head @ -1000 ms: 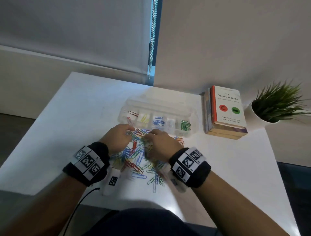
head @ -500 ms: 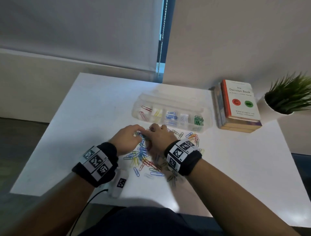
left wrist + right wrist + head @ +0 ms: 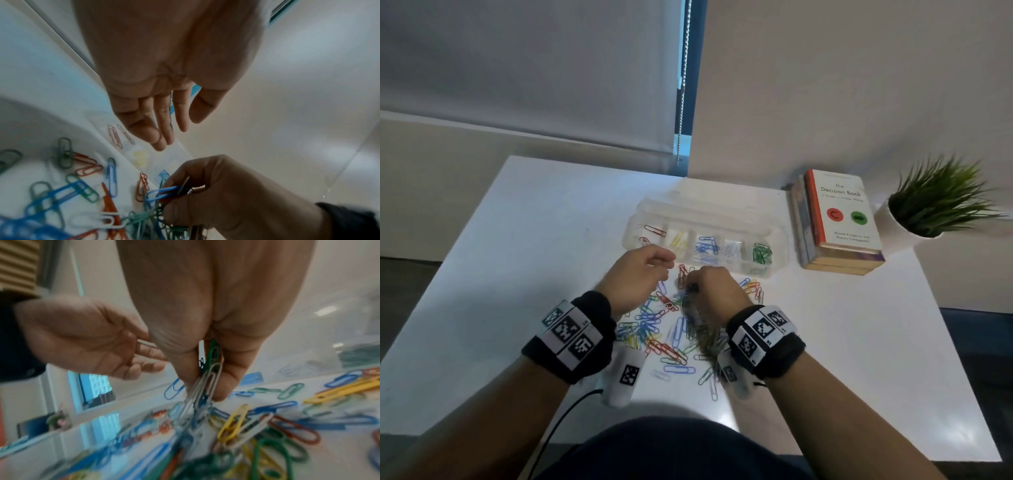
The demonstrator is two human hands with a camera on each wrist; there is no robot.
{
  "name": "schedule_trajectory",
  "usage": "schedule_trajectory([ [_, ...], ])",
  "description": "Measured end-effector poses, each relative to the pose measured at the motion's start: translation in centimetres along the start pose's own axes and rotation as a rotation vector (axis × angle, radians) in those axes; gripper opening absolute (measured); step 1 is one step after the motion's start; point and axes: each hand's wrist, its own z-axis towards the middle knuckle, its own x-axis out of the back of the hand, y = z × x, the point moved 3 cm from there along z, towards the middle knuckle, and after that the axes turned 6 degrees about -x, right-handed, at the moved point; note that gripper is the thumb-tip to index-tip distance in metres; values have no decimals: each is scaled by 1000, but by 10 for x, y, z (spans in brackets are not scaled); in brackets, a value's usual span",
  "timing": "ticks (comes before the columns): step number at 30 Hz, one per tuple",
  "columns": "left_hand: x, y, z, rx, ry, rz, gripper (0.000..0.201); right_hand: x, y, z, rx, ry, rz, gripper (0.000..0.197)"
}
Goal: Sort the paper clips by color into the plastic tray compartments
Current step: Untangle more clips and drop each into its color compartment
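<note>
A clear plastic tray lies across the table, holding red, yellow, blue, white and green clips in separate compartments. A heap of mixed paper clips is spread in front of it. My right hand pinches a tangled bunch of clips, white, green and blue, just above the heap's far edge. In the left wrist view the same bunch of clips sticks out of the right hand's fingers. My left hand hovers by the tray's left end with fingers relaxed and nothing in them.
A stack of books lies right of the tray, and a potted plant stands at the table's far right corner. A window blind with a bead chain hangs behind. White table edges run left and right.
My hands, which touched over the heap's far edge, have come apart. The left hand has drawn back toward the tray's left end; the right still grips clips at the heap.
</note>
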Motion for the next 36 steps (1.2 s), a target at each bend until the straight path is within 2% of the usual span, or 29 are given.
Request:
schedule_trajectory([
  [4,-7,2,2,46,46,-225,16,21,8,-6,-18,86,153,17],
  [7,-18,7,2,127,40,-381,26,38,1,-15,14,126,285,10],
  [9,-26,8,0,208,-8,-553,41,48,-9,-23,49,116,391,9],
  [11,-34,9,-6,293,-114,-796,52,52,-21,-28,82,92,464,15],
  [13,-39,14,-14,374,-211,-979,52,51,-31,-31,111,111,455,14],
  [16,-41,19,-19,383,-227,-1101,60,47,-43,-35,171,153,334,17],
  [18,-40,20,-19,391,-192,-1108,59,44,-47,-39,234,169,227,21],
  [21,-36,16,-16,418,-164,-1082,45,46,-45,-48,310,179,118,23],
  [24,-35,16,-16,406,-173,-963,47,59,-31,-51,231,151,316,26],
  [26,-37,20,-16,384,-213,-921,47,71,-21,-49,157,264,488,19],
  [28,-39,23,-15,375,-260,-884,45,76,-12,-40,69,346,540,17],
  [31,-41,24,-15,341,-339,-796,41,68,-6,-26,6,220,403,26],
  [34,-39,20,-14,365,-364,-766,47,58,-6,-23,29,153,401,8],
  [36,-38,15,-13,384,-350,-767,51,54,-4,-22,39,135,456,10],
])
